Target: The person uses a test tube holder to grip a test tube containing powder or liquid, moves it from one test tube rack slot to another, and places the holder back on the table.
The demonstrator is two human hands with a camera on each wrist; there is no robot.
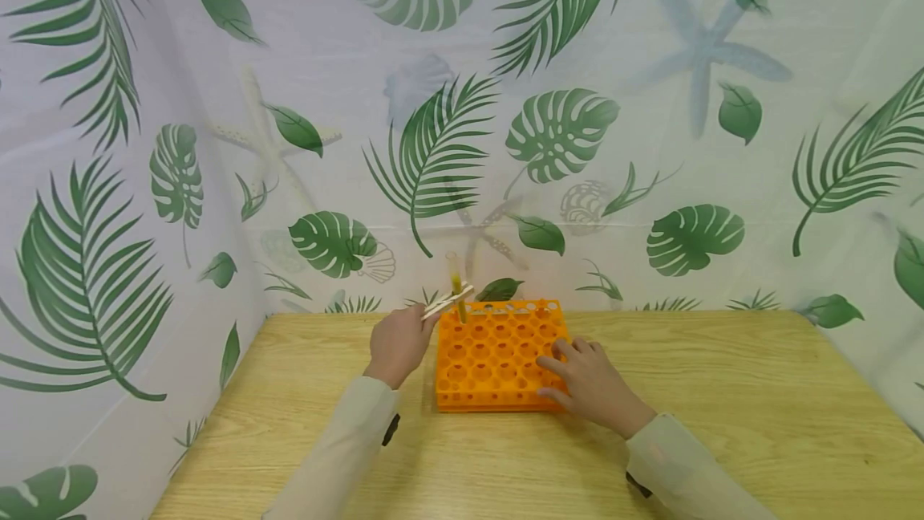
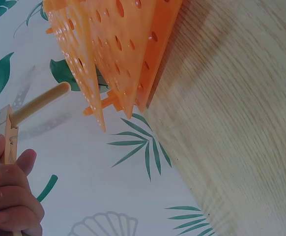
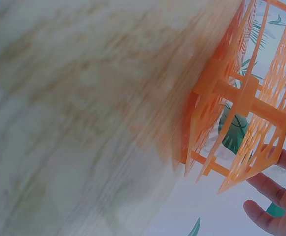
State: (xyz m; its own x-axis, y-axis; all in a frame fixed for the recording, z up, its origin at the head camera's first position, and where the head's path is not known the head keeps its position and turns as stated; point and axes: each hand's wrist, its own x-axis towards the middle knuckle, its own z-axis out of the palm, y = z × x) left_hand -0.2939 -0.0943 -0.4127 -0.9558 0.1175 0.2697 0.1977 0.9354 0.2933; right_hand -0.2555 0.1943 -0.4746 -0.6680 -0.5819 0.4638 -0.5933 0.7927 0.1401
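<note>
My left hand point(image 1: 399, 343) grips a wooden test tube clamp point(image 1: 447, 301), its fingers curled round the handle in the left wrist view. The clamp's jaws hold a glass test tube point(image 1: 454, 267) with yellowish liquid in it. In the head view the tube stands nearly upright over the back left corner of an orange test tube rack point(image 1: 498, 383). The left wrist view shows the tube's rounded bottom point(image 2: 59, 90) clear of the rack's top plate. My right hand point(image 1: 595, 383) rests with spread fingers at the rack's right edge, not curled round it.
The rack stands on a light wooden table point(image 1: 722, 392) and has rows of round holes through stacked plates. Close behind the table hangs a white cloth point(image 1: 462, 54) printed with green leaves and sea stars, which also runs along the left side.
</note>
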